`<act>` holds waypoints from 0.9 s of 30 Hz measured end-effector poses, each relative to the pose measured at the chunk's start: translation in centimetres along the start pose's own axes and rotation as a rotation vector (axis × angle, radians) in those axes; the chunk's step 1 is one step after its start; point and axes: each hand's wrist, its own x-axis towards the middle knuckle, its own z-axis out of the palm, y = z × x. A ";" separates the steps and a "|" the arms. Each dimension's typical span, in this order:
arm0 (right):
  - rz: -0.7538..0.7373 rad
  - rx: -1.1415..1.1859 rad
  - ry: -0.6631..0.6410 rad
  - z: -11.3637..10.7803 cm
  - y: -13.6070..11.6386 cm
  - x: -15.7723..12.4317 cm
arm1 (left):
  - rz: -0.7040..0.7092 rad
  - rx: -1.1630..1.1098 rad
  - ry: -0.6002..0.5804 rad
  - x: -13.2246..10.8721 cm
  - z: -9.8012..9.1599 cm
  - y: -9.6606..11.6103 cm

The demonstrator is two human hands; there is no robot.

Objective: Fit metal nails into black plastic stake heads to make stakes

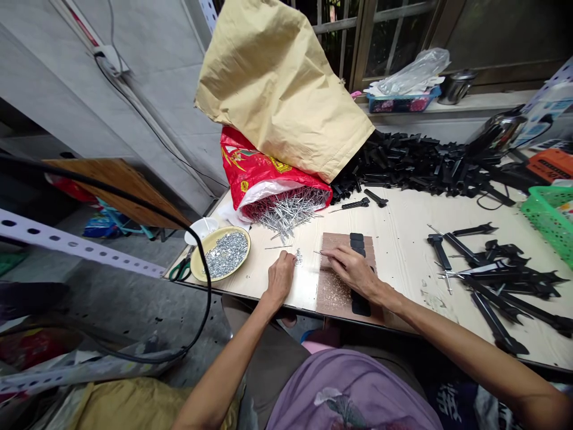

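My left hand [281,276] rests on the table with its fingers closed, at the edge of a little pile of small metal pieces [298,257]. Whatever it may pinch is hidden. Over a brown board [333,286] with black pads [357,245], my right hand [353,270] pinches a thin metal pin [317,252] that points left towards the pile. Another loose pin [278,246] lies just beyond my left hand. To the left stands a yellow bowl [245,234] full of small shiny metal pieces. Many similar pins [286,212] spill from a red bag [237,158].
Black plastic parts with metal rods [496,275] lie at the right, and a large heap of black parts [412,161] lines the back. Scissors [180,270] sit at the left edge. A green basket [544,212] and a tan sack [277,77] flank the work area.
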 end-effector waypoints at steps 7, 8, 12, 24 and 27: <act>0.009 -0.021 0.002 -0.5 -1.2 0.3 | -0.462 -1.280 -0.123 0.5 -2.0 1.8; 0.011 -0.030 0.001 -0.6 -1.4 0.4 | -0.512 -1.471 -0.206 0.5 -2.4 2.3; 0.024 -0.084 0.030 -1.0 -2.1 0.7 | -0.587 -1.802 -0.347 0.6 -3.4 4.5; 0.039 -0.152 0.073 -2.0 -1.3 -0.1 | -0.606 -1.870 -0.437 1.3 -3.2 6.3; 0.051 -0.172 0.073 -2.4 -1.3 -0.2 | -0.598 -1.871 -0.431 1.4 -3.1 6.5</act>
